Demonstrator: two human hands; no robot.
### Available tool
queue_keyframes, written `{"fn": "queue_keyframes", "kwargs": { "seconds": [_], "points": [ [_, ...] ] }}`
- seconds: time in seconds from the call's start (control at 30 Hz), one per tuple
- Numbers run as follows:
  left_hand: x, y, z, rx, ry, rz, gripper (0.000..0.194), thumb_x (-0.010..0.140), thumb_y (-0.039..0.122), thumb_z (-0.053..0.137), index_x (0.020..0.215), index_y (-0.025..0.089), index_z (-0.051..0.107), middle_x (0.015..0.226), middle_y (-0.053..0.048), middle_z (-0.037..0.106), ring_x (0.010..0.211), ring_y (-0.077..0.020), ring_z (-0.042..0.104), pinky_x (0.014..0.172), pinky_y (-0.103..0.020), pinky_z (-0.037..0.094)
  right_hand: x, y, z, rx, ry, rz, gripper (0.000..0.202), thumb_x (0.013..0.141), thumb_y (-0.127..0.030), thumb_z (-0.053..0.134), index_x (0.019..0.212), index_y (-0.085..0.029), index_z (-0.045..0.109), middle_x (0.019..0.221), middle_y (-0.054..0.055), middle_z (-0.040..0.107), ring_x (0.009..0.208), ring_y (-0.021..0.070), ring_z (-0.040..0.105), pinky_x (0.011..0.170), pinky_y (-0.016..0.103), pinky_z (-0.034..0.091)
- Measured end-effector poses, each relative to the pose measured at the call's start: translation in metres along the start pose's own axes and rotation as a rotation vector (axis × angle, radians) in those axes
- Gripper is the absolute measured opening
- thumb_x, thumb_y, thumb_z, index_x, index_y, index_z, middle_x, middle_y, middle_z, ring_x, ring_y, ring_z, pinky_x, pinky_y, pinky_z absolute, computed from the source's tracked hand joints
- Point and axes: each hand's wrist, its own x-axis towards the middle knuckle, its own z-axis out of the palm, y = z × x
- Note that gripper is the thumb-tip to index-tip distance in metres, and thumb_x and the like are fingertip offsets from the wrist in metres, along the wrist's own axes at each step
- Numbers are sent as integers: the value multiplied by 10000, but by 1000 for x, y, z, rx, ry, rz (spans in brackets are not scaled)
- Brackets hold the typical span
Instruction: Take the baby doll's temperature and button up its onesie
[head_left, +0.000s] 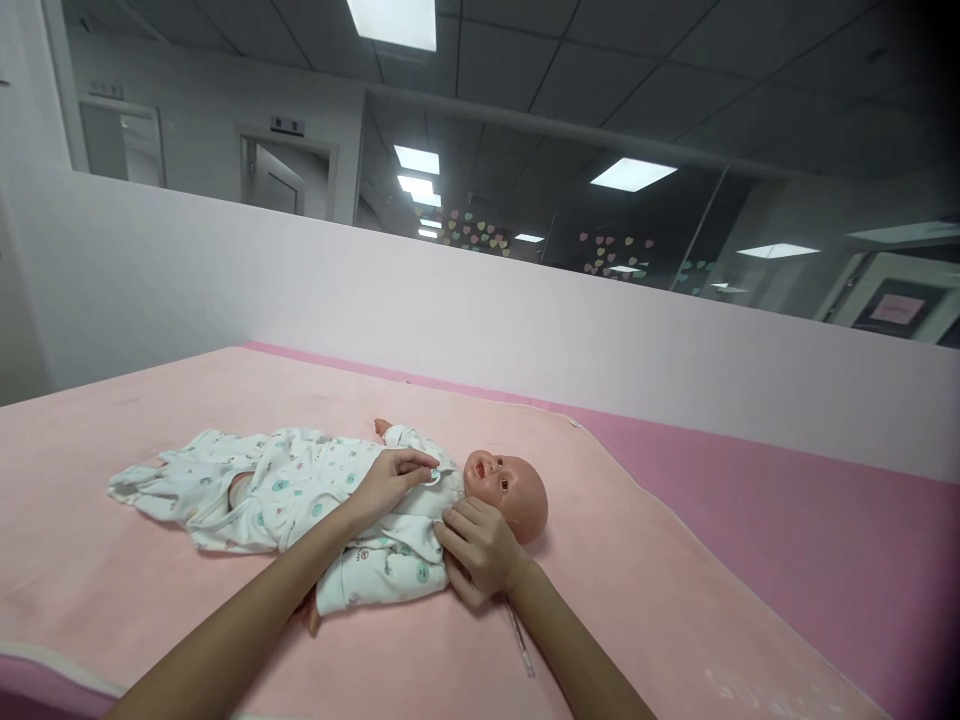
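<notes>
A baby doll (529,500) lies on its back, its head toward the right, in a white printed baby outfit (300,480) with green and red motifs. My left hand (391,482) is closed at the chest, thumb and fingers pinching the outfit's front edge. Close to the doll's neck and near shoulder, my right hand (480,545) has its fingers curled on the outfit by the collar; its fingertips are partly hidden. One doll hand (382,426) shows at the far sleeve, another beneath my left forearm. The trouser legs stretch to the left, with a bit of doll skin showing at a gap.
A peach-pink cover (630,600) lies over a pink padded surface (720,500). A thin clear strip (523,640) lies beside my right wrist. Behind stands a low white wall (450,300) topped by a glass window (555,190) with heart stickers.
</notes>
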Motion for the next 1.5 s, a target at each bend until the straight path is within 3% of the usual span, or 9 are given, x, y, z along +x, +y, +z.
{"fn": "queue_keyframes", "kwargs": {
  "seconds": [0.27, 0.43, 0.67, 0.77, 0.87, 1.0, 1.2, 1.5],
  "points": [
    [1, 2, 1, 12, 19, -16, 244, 662, 273, 643, 854, 122, 642, 823, -57, 658, 793, -146, 590, 747, -245, 453, 9, -10, 10, -98, 219, 115, 83, 745, -216, 474, 693, -157, 502, 554, 8, 446, 551, 123, 371, 507, 273, 222],
    [0, 2, 1, 53, 13, -18, 237, 669, 273, 631, 856, 129, 647, 840, -60, 660, 791, -146, 591, 743, -243, 454, 11, -9, 17, -29, 434, 317, 145, 711, -69, 442, 795, -151, 528, 594, 6, 511, 575, 110, 460, 526, 235, 333],
    [-1, 3, 0, 89, -5, -20, 233, 672, 270, 623, 858, 133, 649, 845, -59, 661, 806, -147, 588, 733, -237, 446, 13, -10, 8, 134, 631, 405, 250, 666, 0, 444, 813, -172, 551, 635, -5, 573, 552, 87, 498, 496, 197, 390],
    [-1, 5, 0, 86, -1, -25, 228, 674, 265, 623, 858, 132, 649, 841, -57, 661, 789, -139, 586, 719, -228, 446, 16, -15, 0, 247, 628, 459, 211, 651, -22, 478, 768, -176, 562, 606, -11, 565, 502, 82, 468, 469, 204, 376],
    [-1, 6, 1, 91, 0, -27, 219, 671, 256, 626, 849, 130, 649, 837, -54, 663, 769, -131, 586, 714, -223, 449, 16, -17, -6, 348, 541, 431, 189, 679, -63, 457, 788, -166, 572, 669, 19, 587, 593, 111, 528, 529, 227, 420],
    [-1, 5, 1, 126, -5, -12, 212, 681, 256, 613, 848, 131, 651, 830, -53, 665, 758, -133, 587, 704, -226, 451, 15, -13, -4, 297, 426, 452, 208, 730, -76, 431, 841, -165, 583, 717, 28, 599, 651, 115, 548, 573, 228, 431],
    [-4, 8, 5, 172, -71, 22, 232, 724, 270, 566, 885, 129, 654, 817, -64, 669, 761, -145, 606, 685, -230, 463, 26, -12, 14, 90, 405, 636, 162, 807, -109, 429, 821, -164, 581, 702, 22, 595, 666, 115, 551, 614, 225, 433],
    [-3, 14, 6, 176, -76, 47, 254, 713, 282, 584, 896, 121, 656, 896, -85, 666, 846, -175, 611, 781, -270, 477, 30, -16, 16, 196, 413, 678, 123, 827, -122, 437, 816, -180, 546, 760, 5, 594, 720, 107, 549, 658, 224, 446]
  ]
}}
